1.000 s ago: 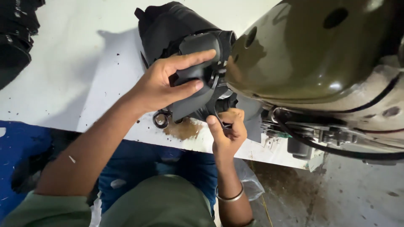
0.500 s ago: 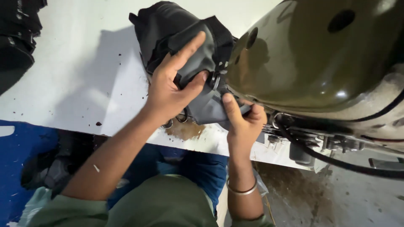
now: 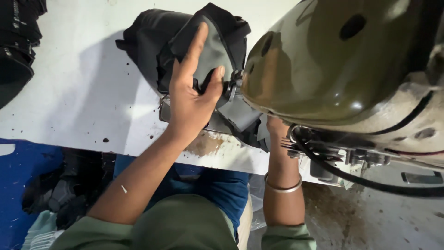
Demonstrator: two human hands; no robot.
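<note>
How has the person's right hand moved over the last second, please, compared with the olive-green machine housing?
Yes. The right hand has slid up and in under the olive-green housing, so its fingers are now hidden; a second ago it gripped the dark fabric piece in the open.

Single head view, looking steeply down, close over white table (image 3: 83, 106).
</note>
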